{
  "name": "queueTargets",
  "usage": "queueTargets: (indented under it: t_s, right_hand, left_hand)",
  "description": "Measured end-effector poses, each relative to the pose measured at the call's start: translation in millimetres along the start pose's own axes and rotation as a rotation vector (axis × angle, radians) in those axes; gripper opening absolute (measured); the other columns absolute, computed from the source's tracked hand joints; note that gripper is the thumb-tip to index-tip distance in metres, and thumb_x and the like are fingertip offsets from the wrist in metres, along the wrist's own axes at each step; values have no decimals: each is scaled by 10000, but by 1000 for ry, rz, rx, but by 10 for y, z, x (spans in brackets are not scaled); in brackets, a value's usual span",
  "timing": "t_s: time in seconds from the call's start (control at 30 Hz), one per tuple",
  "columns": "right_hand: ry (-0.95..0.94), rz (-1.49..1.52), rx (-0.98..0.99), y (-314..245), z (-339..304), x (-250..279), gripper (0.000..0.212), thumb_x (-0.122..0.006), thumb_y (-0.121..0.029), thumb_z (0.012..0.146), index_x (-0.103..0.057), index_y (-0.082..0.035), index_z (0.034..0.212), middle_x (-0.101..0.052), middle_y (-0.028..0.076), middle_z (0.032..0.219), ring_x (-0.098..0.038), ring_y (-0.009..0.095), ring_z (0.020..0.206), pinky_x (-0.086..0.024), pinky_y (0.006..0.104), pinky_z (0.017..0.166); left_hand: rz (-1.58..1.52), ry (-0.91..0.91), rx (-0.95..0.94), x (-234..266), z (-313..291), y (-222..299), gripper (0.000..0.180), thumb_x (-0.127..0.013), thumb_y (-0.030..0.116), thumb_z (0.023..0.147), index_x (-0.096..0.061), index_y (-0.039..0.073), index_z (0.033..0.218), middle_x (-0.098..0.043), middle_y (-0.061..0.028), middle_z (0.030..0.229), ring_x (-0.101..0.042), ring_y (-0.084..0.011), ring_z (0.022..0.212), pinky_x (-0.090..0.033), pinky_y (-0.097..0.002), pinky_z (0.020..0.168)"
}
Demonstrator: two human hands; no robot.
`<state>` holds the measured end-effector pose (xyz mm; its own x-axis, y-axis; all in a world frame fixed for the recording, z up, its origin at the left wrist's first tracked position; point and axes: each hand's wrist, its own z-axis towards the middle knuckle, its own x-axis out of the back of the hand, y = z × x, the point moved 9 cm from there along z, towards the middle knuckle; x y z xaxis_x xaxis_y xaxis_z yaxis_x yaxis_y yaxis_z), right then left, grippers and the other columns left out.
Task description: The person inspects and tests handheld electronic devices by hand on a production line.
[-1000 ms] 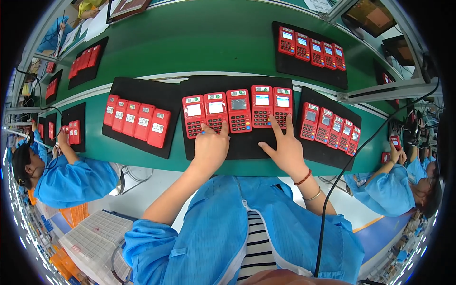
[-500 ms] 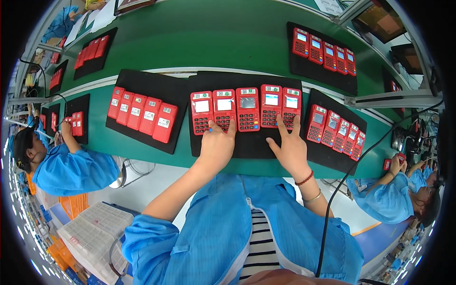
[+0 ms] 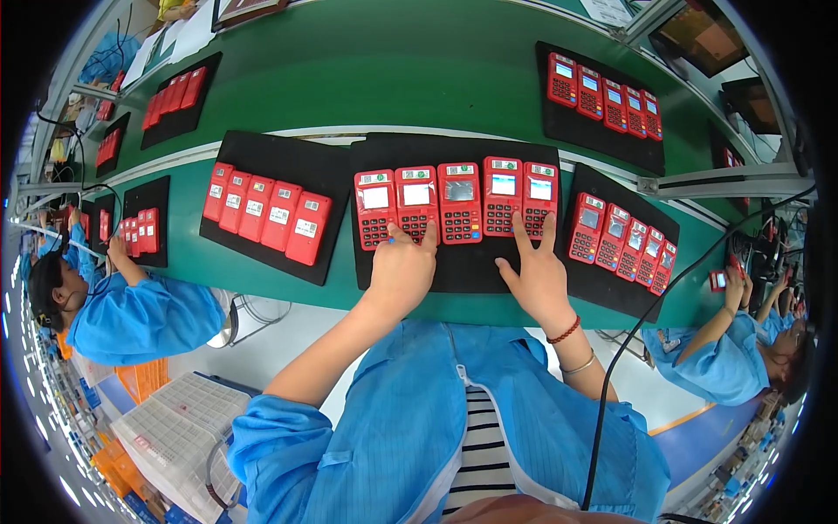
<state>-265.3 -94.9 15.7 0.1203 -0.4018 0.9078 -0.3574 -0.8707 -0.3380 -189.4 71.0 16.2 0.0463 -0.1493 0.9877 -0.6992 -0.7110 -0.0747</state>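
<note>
A row of several red card payment terminals lies face up on a black mat (image 3: pixel 410 272) in front of me. My left hand (image 3: pixel 401 278) has two fingers stretched onto the keypads of the leftmost terminal (image 3: pixel 375 198) and the terminal beside it (image 3: pixel 417 195). My right hand (image 3: pixel 536 278), thumb out to the side, spreads two fingers onto the keypads of the two rightmost terminals, the inner terminal (image 3: pixel 503 184) and the outer terminal (image 3: pixel 540 189). Between the hands lies the middle terminal (image 3: pixel 460 189), untouched, its screen grey; the other four-sided screens are lit. Neither hand grips anything.
On a left mat (image 3: pixel 297 266), red terminals (image 3: pixel 278 218) lie face down. Face-up terminals (image 3: pixel 618 236) rest on a right mat, more terminals (image 3: pixel 611 105) farther back. A black cable (image 3: pixel 624 336) hangs at right. Co-workers in blue sit on both sides.
The view has shifted slightly, moving the scene a little right and down. Both my hands keep their places on the keypads. The co-worker at right has raised a hand.
</note>
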Motion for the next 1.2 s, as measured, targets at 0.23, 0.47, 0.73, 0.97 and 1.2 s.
queueTargets:
  t_s: [0.23, 0.47, 0.73, 0.97, 1.2]
  right_hand:
    - [8, -13, 2, 1, 7, -14, 751, -682, -285, 850, -332, -138, 1497, -237, 411, 1451, -692, 382, 731, -576, 368, 627]
    - [-1, -50, 16, -35, 8, 20, 730, -693, -260, 833, -366, -106, 1468, -265, 429, 1415, -687, 368, 722, -574, 363, 620]
    - [127, 142, 255, -418, -30, 18, 648, -717, -251, 807, -472, -118, 1392, -343, 295, 1441, -519, 429, 1196, -539, 432, 851]
    - [185, -21, 319, -499, 51, -91, 607, -690, -193, 822, -488, -131, 1391, -341, 299, 1437, -528, 422, 1183, -543, 425, 848]
    - [128, 165, 231, -476, 12, -70, 569, -689, -206, 836, -517, -125, 1372, -304, 255, 1496, -551, 375, 1163, -521, 416, 897]
  left_hand:
    - [51, -4, 6, -1, 7, 34, 413, -568, 241, 917, -602, 66, 1290, -599, -427, 1027, -688, -330, 594, -547, -363, 553]
    - [39, 8, 5, -32, 1, 35, 422, -565, 237, 915, -592, 62, 1298, -580, -446, 1042, -682, -327, 576, -544, -366, 545]
    - [-245, 101, 56, 206, -213, -193, 389, -614, 228, 888, -625, 60, 1238, -608, -355, 1118, -687, -330, 668, -554, -382, 659]
    - [-268, 156, -56, 144, -317, -253, 410, -637, 179, 865, -592, 55, 1253, -595, -322, 1176, -687, -319, 728, -530, -398, 781]
    - [-614, 255, -14, 238, -381, -614, 375, -652, 146, 841, -626, 18, 1194, -630, -257, 1172, -680, -346, 860, -532, -392, 795]
